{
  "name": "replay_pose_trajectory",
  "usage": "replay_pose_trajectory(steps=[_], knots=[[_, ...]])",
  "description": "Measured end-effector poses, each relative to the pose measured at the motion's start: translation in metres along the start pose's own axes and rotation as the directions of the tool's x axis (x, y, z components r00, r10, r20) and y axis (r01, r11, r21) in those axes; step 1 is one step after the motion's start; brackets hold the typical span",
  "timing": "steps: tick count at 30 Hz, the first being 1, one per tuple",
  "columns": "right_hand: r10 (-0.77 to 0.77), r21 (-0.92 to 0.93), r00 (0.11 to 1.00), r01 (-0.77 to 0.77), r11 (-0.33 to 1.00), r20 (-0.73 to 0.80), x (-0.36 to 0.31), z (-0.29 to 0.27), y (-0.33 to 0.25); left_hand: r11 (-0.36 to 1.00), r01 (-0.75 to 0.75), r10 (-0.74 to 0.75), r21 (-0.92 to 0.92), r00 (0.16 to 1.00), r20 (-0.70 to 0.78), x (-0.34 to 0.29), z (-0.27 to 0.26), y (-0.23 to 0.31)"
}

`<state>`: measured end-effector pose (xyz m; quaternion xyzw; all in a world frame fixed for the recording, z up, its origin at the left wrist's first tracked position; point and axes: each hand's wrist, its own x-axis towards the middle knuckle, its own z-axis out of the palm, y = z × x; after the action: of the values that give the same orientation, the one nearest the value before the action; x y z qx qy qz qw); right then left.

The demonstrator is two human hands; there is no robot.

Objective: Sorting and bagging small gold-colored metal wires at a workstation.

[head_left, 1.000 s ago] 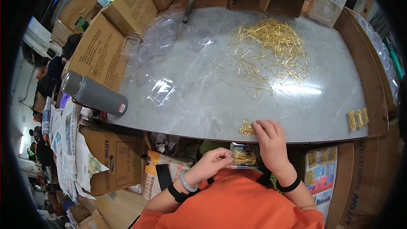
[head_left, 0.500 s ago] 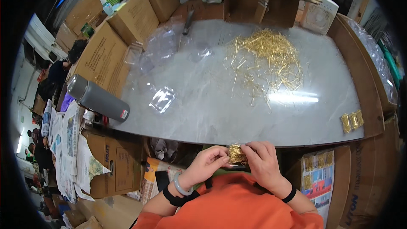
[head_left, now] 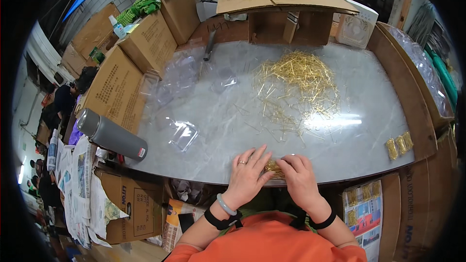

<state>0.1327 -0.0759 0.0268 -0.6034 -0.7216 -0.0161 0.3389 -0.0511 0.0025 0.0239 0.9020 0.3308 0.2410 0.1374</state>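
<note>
At the table's near edge a small bundle of gold-coloured wire pins (head_left: 274,169) lies between my two hands. My left hand (head_left: 245,178) rests on the table with its fingers stretched forward and apart, its thumb at the bundle's left side. Bent fingers of my right hand (head_left: 301,180) grip the bundle's right end and partly hide it. Beyond them, a loose heap of the same gold pins (head_left: 306,75) spreads over the grey tabletop (head_left: 213,116). Several finished-looking small bundles (head_left: 400,145) stand in a row at the right edge.
A grey bottle (head_left: 114,136) leans at the left edge. Clear plastic boxes (head_left: 184,135) lie left of the heap. A cardboard shelf (head_left: 286,7) bearing more pins stands behind, beside a white fan (head_left: 357,24). Cardboard walls (head_left: 407,82) border the right side; more bundles lie on printed paper (head_left: 363,213) below.
Both hands have brought the bundle from in front of my body onto the table's near edge. My left fingers have straightened and spread. The view has tilted slightly.
</note>
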Motion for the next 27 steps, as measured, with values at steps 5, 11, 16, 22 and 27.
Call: replay_pose_trajectory(steps=[5, 11, 16, 22, 27], knots=[[-0.017, 0.128, 0.999, 0.023, 0.992, -0.049, -0.008, -0.001, 0.005, 0.984, -0.082, 0.076, -0.157, 0.996, -0.042, -0.003, 0.006, -0.008], [0.138, 0.249, 0.986, -0.111, 0.962, -0.09, -0.006, -0.007, 0.008, 0.965, -0.123, 0.097, -0.233, 0.988, -0.121, -0.005, 0.018, -0.008], [0.237, 0.266, 0.967, -0.205, 0.942, -0.091, -0.02, -0.007, 0.008, 0.967, -0.087, 0.067, -0.239, 0.994, -0.091, -0.004, 0.017, 0.004], [0.384, 0.312, 0.915, -0.33, 0.891, -0.128, -0.026, -0.007, 0.023, 0.946, -0.097, 0.074, -0.31, 0.993, -0.087, 0.002, 0.027, 0.007], [0.367, 0.24, 0.926, -0.338, 0.91, -0.085, -0.019, -0.017, 0.023, 0.957, -0.085, 0.067, -0.279, 0.995, -0.074, 0.001, 0.028, 0.006]])
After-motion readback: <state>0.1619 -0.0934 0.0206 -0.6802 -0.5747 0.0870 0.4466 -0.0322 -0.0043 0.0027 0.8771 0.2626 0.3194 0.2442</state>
